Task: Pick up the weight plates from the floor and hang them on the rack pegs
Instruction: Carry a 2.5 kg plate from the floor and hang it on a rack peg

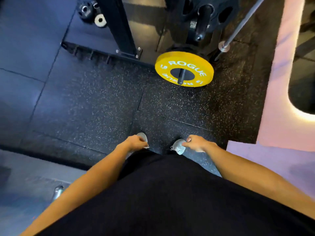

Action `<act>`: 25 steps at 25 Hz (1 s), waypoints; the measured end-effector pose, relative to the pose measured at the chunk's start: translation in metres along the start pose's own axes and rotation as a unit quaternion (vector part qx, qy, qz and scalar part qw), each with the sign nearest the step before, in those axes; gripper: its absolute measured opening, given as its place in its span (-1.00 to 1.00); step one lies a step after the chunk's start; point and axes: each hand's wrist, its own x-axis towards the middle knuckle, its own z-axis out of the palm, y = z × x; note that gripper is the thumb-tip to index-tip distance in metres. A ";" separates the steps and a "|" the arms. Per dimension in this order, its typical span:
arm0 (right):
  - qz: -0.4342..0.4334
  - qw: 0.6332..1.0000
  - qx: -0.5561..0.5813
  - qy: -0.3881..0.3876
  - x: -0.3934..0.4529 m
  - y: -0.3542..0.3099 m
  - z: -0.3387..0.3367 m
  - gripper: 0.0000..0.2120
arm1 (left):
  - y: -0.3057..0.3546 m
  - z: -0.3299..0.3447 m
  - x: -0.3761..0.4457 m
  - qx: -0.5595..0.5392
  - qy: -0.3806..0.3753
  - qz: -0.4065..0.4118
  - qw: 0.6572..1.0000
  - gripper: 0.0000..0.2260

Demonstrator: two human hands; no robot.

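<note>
Dark shirt (170,201) fills the bottom of the head view, with both bare forearms reaching down past it. Left hand (134,142) and right hand (196,143) hang over the pale shoes (178,147), fingers loosely curled and holding nothing, well apart from each other. Ahead, a yellow plate (184,68) marked ROGUE sits on a low black peg (181,75) of the rack (117,26), its face tilted toward the camera; black plates (204,16) hang on a higher peg behind it, and a barbell (242,23) leans just beside. At far left a few small plates (92,12) lie on the floor (95,99) by the rack base. By the look of it one hanging step is done and the hands are between loads; the next move would call for stepping left and bending to those small plates. They look thin and light, the yellow one rubber-coated.
</note>
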 end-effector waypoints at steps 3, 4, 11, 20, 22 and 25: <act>-0.046 0.996 -0.076 0.029 0.016 -0.029 -0.041 -0.54 | -0.016 -0.016 -0.009 -0.117 0.068 -0.035 0.990 -0.72; -0.062 0.993 -0.092 0.030 0.022 -0.045 -0.052 -0.54 | -0.026 -0.019 -0.014 -0.154 0.085 -0.046 0.983 -0.76; -0.137 0.970 -0.202 -0.008 0.063 -0.203 -0.061 -0.44 | -0.130 -0.028 -0.034 -0.314 0.109 -0.134 0.934 -0.55; -0.185 0.948 -0.260 -0.014 0.105 -0.476 -0.012 -0.57 | -0.337 -0.179 -0.044 -0.416 0.173 -0.142 0.882 -0.60; -0.200 0.946 -0.255 -0.015 0.115 -0.526 -0.011 -0.62 | -0.366 -0.215 -0.041 -0.422 0.184 -0.140 0.876 -0.62; -0.202 0.949 -0.240 -0.017 0.142 -0.597 -0.019 -0.60 | -0.401 -0.265 -0.025 -0.429 0.176 -0.131 0.876 -0.63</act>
